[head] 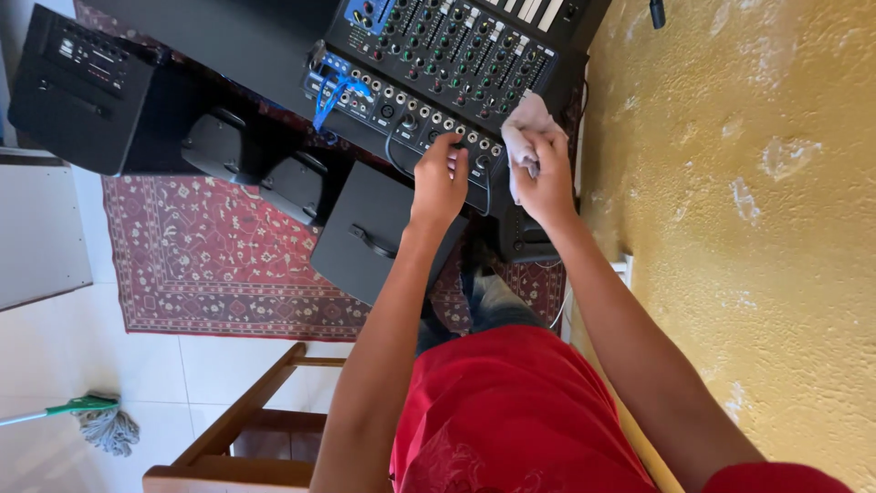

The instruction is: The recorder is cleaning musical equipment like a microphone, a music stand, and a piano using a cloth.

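A black audio mixer (pixel 438 55) with rows of knobs and jacks sits in front of me. My left hand (pixel 440 178) rests on its near edge, with the fingertips curled onto the row of jacks. My right hand (pixel 550 178) grips a crumpled pale cloth (pixel 525 123) and presses it against the mixer's near right corner. Blue cables (pixel 330 96) and a black cable (pixel 394 151) plug into the mixer's front on the left.
Black speaker boxes (pixel 365 233) and an amplifier (pixel 82 87) stand on a red patterned rug (pixel 210 265). A keyboard's keys (pixel 534 11) show behind the mixer. A yellow textured wall (pixel 748 228) fills the right. A wooden chair (pixel 246 429) and a green-handled mop (pixel 100 420) are at lower left.
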